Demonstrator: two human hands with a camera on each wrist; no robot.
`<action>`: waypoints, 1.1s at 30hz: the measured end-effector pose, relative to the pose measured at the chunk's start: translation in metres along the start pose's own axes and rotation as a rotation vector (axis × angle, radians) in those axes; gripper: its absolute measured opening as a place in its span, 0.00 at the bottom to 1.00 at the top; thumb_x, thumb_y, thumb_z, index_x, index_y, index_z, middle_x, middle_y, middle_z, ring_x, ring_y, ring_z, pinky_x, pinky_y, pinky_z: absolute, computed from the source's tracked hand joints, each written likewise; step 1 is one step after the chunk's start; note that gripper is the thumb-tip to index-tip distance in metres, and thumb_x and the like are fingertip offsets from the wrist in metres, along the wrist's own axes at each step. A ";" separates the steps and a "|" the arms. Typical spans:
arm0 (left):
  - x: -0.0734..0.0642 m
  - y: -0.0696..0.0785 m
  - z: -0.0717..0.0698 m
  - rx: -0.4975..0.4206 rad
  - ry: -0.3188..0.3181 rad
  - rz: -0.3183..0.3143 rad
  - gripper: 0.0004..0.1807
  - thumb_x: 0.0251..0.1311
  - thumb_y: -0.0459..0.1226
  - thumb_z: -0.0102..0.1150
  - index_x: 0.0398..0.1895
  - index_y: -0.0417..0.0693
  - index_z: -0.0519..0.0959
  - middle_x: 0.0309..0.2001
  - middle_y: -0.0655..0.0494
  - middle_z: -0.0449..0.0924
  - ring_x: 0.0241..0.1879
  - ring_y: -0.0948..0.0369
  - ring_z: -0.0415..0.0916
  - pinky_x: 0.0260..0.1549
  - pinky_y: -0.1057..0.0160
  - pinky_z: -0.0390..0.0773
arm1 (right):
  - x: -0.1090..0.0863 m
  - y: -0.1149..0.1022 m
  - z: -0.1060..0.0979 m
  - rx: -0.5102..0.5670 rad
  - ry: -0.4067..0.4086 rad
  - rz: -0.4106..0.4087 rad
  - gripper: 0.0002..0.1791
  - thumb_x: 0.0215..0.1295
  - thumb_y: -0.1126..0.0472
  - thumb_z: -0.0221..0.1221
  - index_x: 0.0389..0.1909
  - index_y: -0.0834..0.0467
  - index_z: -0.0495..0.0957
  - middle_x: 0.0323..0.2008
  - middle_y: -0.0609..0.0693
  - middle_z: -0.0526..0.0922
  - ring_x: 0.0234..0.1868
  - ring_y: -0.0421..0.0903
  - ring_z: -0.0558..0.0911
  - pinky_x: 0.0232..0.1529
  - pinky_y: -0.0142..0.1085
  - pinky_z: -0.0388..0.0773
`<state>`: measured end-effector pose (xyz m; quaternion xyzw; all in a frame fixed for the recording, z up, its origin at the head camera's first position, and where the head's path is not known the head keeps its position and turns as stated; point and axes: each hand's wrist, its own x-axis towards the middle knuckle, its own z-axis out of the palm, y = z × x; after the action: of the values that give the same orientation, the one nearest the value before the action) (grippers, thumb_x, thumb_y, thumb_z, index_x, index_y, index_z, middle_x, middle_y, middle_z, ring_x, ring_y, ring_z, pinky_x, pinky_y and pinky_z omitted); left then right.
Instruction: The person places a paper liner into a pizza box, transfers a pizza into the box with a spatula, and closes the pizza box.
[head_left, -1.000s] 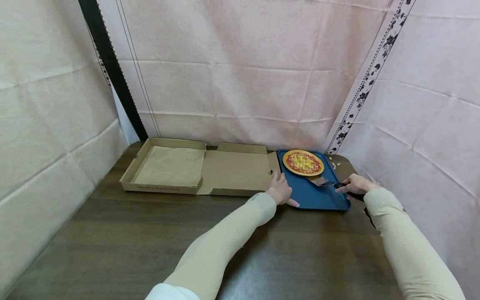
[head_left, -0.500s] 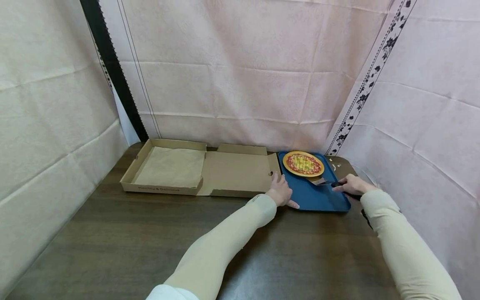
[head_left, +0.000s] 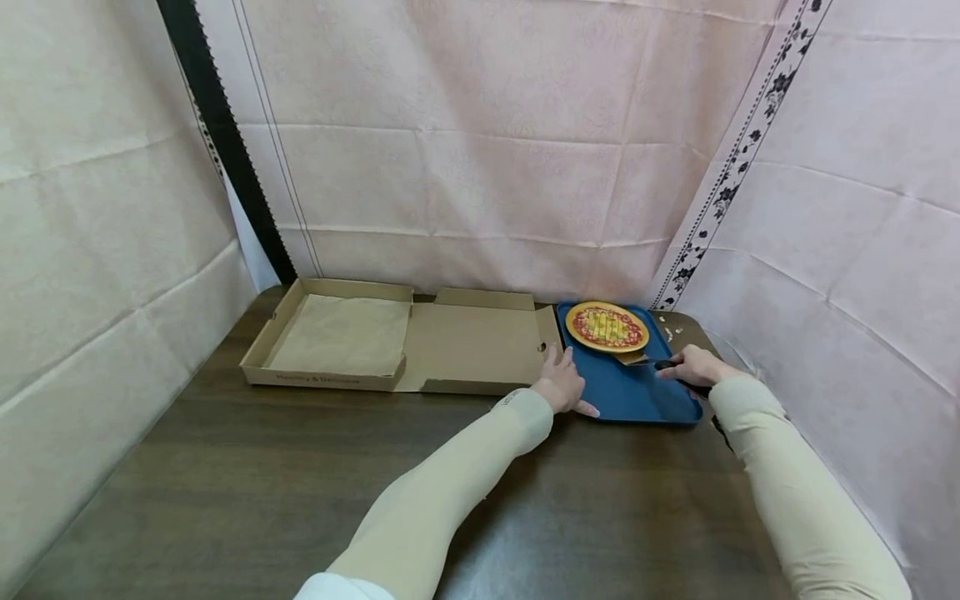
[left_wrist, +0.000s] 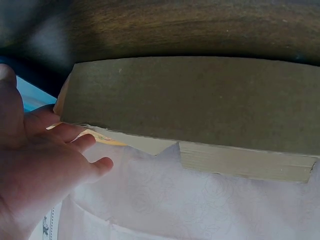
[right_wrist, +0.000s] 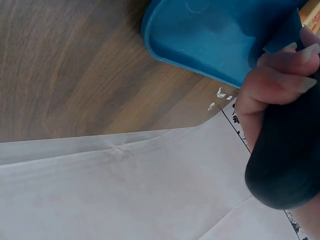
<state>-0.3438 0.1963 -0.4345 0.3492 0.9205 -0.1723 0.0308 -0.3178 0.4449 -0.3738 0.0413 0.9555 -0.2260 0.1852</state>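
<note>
A round pizza (head_left: pixel 606 325) with red and yellow topping lies at the far end of the blue tray (head_left: pixel 637 404). My right hand (head_left: pixel 693 367) grips the black handle (right_wrist: pixel 285 150) of a pizza server, fingers wrapped over it in the right wrist view. Its metal blade (head_left: pixel 636 359) reaches the pizza's near edge, where a brown patch shows, and its tip is hidden there. My left hand (head_left: pixel 558 383) has its fingers spread at the seam between the tray's left edge and the cardboard lid (head_left: pixel 472 342). In the left wrist view those fingers lie against the lid's end flap.
The opened pizza box (head_left: pixel 318 377) stands at the back left, with brown paper (head_left: pixel 341 333) lining its base. Small white scraps (head_left: pixel 670 332) lie on the wooden table (head_left: pixel 300 483) right of the tray. Pale cloth walls (head_left: pixel 510 183) enclose the back and sides.
My right hand has moved left with the pizza server, and less of its blade shows beside the pizza. The left hand, the tray and the box stay put.
</note>
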 end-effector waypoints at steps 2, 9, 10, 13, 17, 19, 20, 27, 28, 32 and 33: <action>0.000 0.001 0.000 -0.001 -0.001 -0.003 0.39 0.55 0.75 0.32 0.60 0.69 0.76 0.72 0.64 0.61 0.78 0.57 0.39 0.75 0.46 0.40 | 0.001 -0.001 0.000 -0.011 0.001 -0.003 0.17 0.67 0.53 0.57 0.39 0.66 0.79 0.10 0.43 0.69 0.12 0.38 0.72 0.19 0.32 0.72; -0.002 -0.002 0.000 -0.021 -0.002 0.011 0.40 0.56 0.75 0.33 0.60 0.66 0.76 0.72 0.62 0.62 0.78 0.55 0.38 0.75 0.46 0.40 | 0.003 -0.010 0.002 -0.017 0.006 0.004 0.17 0.68 0.53 0.56 0.36 0.66 0.78 0.09 0.43 0.69 0.12 0.38 0.71 0.19 0.32 0.71; -0.002 -0.003 0.001 -0.028 -0.011 0.008 0.40 0.56 0.75 0.33 0.60 0.66 0.76 0.72 0.62 0.62 0.78 0.55 0.38 0.75 0.46 0.39 | 0.004 -0.011 0.003 -0.015 0.002 0.004 0.18 0.68 0.53 0.56 0.38 0.67 0.78 0.10 0.43 0.69 0.12 0.38 0.71 0.19 0.32 0.71; -0.001 -0.003 0.003 -0.048 -0.034 0.000 0.40 0.55 0.75 0.34 0.61 0.67 0.75 0.73 0.62 0.61 0.79 0.55 0.36 0.75 0.46 0.36 | 0.005 -0.012 0.005 -0.005 -0.003 0.012 0.21 0.67 0.53 0.56 0.45 0.70 0.76 0.10 0.43 0.70 0.13 0.38 0.72 0.20 0.32 0.72; -0.003 -0.001 0.002 -0.064 -0.044 0.002 0.39 0.55 0.75 0.35 0.62 0.68 0.75 0.73 0.63 0.60 0.79 0.56 0.36 0.75 0.46 0.35 | 0.005 -0.012 0.006 -0.003 -0.001 0.031 0.22 0.68 0.54 0.57 0.47 0.71 0.75 0.11 0.44 0.72 0.13 0.38 0.72 0.20 0.32 0.72; -0.003 -0.001 0.001 -0.056 -0.031 0.009 0.39 0.56 0.74 0.34 0.61 0.67 0.75 0.73 0.62 0.61 0.78 0.56 0.37 0.75 0.46 0.37 | 0.006 -0.012 0.006 -0.009 0.002 0.040 0.19 0.68 0.53 0.57 0.42 0.68 0.76 0.11 0.44 0.72 0.13 0.38 0.72 0.20 0.32 0.72; -0.005 -0.001 0.000 -0.049 -0.030 0.014 0.39 0.57 0.73 0.34 0.62 0.66 0.75 0.73 0.61 0.61 0.78 0.55 0.38 0.75 0.47 0.38 | 0.006 -0.012 0.005 -0.014 0.001 0.041 0.17 0.68 0.53 0.56 0.38 0.67 0.77 0.11 0.44 0.71 0.13 0.38 0.72 0.20 0.32 0.72; -0.003 -0.003 -0.002 -0.040 -0.012 0.017 0.39 0.57 0.73 0.35 0.60 0.65 0.76 0.73 0.61 0.62 0.78 0.54 0.38 0.75 0.46 0.38 | 0.006 -0.015 0.002 -0.015 0.003 0.052 0.15 0.68 0.54 0.56 0.28 0.61 0.75 0.11 0.43 0.68 0.13 0.38 0.71 0.20 0.31 0.71; -0.003 -0.003 -0.002 -0.041 -0.010 0.018 0.39 0.57 0.73 0.35 0.60 0.64 0.77 0.73 0.60 0.62 0.78 0.54 0.38 0.75 0.46 0.38 | 0.007 -0.014 0.002 -0.015 0.008 0.054 0.15 0.68 0.54 0.56 0.31 0.63 0.75 0.11 0.43 0.69 0.13 0.38 0.71 0.20 0.32 0.71; -0.002 -0.002 -0.003 -0.038 0.001 0.019 0.39 0.57 0.74 0.35 0.61 0.64 0.76 0.72 0.60 0.62 0.78 0.54 0.38 0.75 0.46 0.40 | 0.008 -0.014 0.003 -0.021 0.028 0.052 0.18 0.68 0.54 0.56 0.39 0.68 0.75 0.11 0.43 0.68 0.13 0.38 0.71 0.20 0.32 0.72; -0.001 -0.001 -0.003 -0.041 -0.001 0.017 0.39 0.57 0.74 0.35 0.61 0.65 0.76 0.72 0.61 0.62 0.78 0.55 0.38 0.75 0.46 0.40 | 0.008 -0.013 0.004 -0.021 0.031 0.051 0.17 0.68 0.54 0.56 0.37 0.67 0.75 0.11 0.43 0.68 0.13 0.38 0.71 0.20 0.32 0.72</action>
<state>-0.3435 0.1953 -0.4311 0.3562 0.9209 -0.1533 0.0396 -0.3265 0.4313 -0.3746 0.0674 0.9592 -0.2104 0.1763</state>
